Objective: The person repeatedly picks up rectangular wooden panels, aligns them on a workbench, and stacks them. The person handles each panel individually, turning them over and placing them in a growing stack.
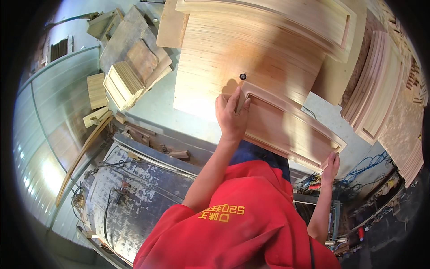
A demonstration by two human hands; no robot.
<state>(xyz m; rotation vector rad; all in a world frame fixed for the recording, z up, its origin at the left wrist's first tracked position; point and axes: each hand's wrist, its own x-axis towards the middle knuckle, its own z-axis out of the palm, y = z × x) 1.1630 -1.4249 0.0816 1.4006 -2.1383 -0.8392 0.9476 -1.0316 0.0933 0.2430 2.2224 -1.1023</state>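
A long framed wooden panel [286,127] with a recessed middle lies slanting in front of me, over the near edge of a wide wooden board [210,58]. My left hand [233,117] is closed on the panel's left end, its thumb on the top face and a finger reaching along the end. At the lower right corner, my right hand [330,167] grips the other end. A small black round cutter or spindle [243,76] stands up from the board, just beyond my left fingertips. Whether it touches the panel, I cannot tell.
Another framed panel [277,18] lies at the board's far side. Stacked panels [371,85] stand on the right, and more wooden pieces [123,85] on the left. Blue cables [367,166] tangle at lower right. A worn metal machine [139,197] sits at lower left.
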